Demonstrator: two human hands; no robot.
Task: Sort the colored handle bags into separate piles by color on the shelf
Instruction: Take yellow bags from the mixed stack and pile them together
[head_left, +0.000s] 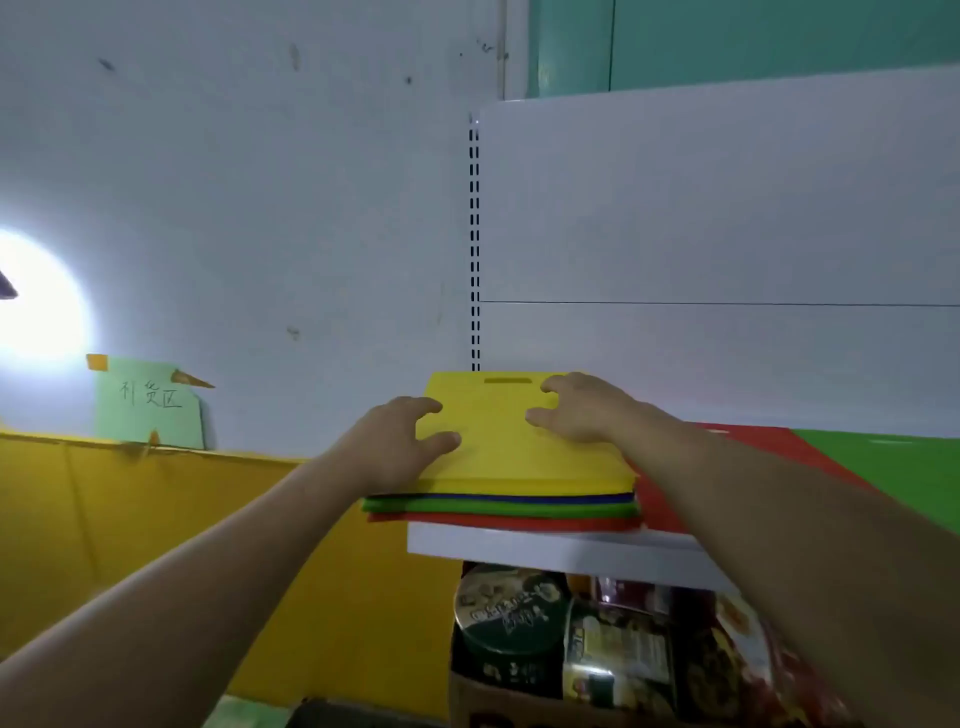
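A stack of flat handle bags lies at the left end of the white shelf. A yellow bag with a slot handle tops the stack. Under it show the edges of a blue bag, a green bag and a red bag. My left hand rests on the yellow bag's left edge, thumb on top and fingers spread. My right hand lies on the bag's right part near the handle, fingers loosely bent. To the right lie a separate red bag and a green bag.
The shelf's white back panel and a slotted upright stand behind the stack. Tins and jars sit under the shelf. At left are a yellow board, a green paper sign and a bright lamp glare.
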